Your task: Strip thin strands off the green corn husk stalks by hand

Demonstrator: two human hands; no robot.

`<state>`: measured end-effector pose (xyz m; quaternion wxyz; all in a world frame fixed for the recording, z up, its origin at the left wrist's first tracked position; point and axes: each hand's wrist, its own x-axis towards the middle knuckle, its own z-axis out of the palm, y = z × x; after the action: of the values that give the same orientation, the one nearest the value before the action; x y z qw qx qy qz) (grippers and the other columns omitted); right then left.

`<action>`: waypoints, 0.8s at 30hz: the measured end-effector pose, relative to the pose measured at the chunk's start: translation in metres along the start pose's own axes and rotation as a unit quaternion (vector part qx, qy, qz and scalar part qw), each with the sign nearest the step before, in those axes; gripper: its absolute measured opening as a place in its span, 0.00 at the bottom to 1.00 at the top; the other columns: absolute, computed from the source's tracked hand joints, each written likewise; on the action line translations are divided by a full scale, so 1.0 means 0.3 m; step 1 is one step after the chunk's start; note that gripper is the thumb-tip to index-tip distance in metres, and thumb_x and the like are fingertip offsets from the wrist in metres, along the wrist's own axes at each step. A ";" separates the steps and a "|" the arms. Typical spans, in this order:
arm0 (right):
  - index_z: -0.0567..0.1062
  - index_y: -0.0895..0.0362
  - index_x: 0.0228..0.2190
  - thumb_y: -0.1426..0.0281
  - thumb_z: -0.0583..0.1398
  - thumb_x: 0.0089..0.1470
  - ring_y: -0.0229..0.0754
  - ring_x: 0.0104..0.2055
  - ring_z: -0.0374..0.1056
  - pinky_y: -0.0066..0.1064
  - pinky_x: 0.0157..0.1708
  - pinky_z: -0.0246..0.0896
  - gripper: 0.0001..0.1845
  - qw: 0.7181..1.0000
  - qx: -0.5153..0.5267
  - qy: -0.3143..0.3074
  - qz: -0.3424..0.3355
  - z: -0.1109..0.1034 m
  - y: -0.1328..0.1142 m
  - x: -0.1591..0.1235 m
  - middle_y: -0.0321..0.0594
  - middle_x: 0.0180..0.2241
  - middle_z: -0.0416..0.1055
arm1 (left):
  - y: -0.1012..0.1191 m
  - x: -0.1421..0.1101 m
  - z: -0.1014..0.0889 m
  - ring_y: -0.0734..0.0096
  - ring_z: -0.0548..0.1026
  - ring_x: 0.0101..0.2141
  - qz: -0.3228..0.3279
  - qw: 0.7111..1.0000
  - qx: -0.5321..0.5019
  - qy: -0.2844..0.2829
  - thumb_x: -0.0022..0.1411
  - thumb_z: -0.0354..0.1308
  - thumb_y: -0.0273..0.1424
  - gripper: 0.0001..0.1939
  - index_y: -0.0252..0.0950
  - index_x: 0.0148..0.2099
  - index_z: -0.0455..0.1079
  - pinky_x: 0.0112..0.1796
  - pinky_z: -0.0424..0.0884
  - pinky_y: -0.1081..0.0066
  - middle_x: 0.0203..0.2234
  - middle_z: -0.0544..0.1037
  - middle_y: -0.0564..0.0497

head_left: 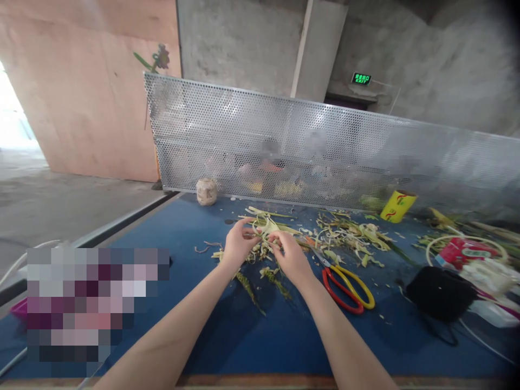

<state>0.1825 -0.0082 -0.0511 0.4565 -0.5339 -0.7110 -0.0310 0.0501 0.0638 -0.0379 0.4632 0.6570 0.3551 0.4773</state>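
Note:
Both of my hands are close together over the middle of the blue table. My left hand pinches a pale green plant strip from the left. From the right, the fingers of my right hand are closed on the same strip. Two braided green plant pieces lie below the hands, one braid slanting toward me and another braid beside it. Scissors with one red and one yellow handle rest to the right of my right hand, blades pointing at the scraps.
Loose plant scraps cover the table's far side. A yellow roll and a whitish ball of twine stand by the perforated metal screen. At right lie a black pouch and a red packet. Something at left is pixelated.

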 end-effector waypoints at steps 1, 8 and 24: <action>0.66 0.55 0.35 0.74 0.51 0.51 0.44 0.37 0.63 0.35 0.37 0.58 0.08 1.000 -0.004 0.009 -0.012 -0.003 -0.002 0.001 0.42 0.33 0.67 | -0.004 -0.001 0.003 0.72 0.74 0.25 0.004 1.000 0.003 -0.010 0.40 0.61 0.24 0.28 0.33 0.47 0.61 0.30 0.69 0.72 0.25 0.76 0.51; 0.66 0.56 0.36 0.74 0.53 0.51 0.44 0.39 0.65 0.37 0.41 0.57 0.08 0.996 -0.038 0.075 -0.012 -0.015 0.008 0.007 0.43 0.34 0.70 | -0.014 -0.016 0.023 0.73 0.73 0.25 0.025 0.997 0.008 -0.078 0.41 0.60 0.23 0.32 0.35 0.51 0.58 0.30 0.68 0.72 0.24 0.75 0.54; 0.61 0.55 0.37 0.68 0.57 0.45 0.39 0.29 0.66 0.32 0.32 0.61 0.15 0.974 0.158 0.102 0.124 -0.006 0.044 0.015 0.39 0.30 0.68 | -0.003 -0.020 0.038 0.71 0.74 0.26 -0.022 0.986 -0.072 -0.150 0.42 0.60 0.22 0.38 0.30 0.57 0.51 0.29 0.67 0.72 0.27 0.77 0.49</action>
<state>0.1940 -0.0003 -0.0528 0.6056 -0.5329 -0.5849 0.0848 0.0592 0.0557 -0.0419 0.5675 0.6783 0.2606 0.3872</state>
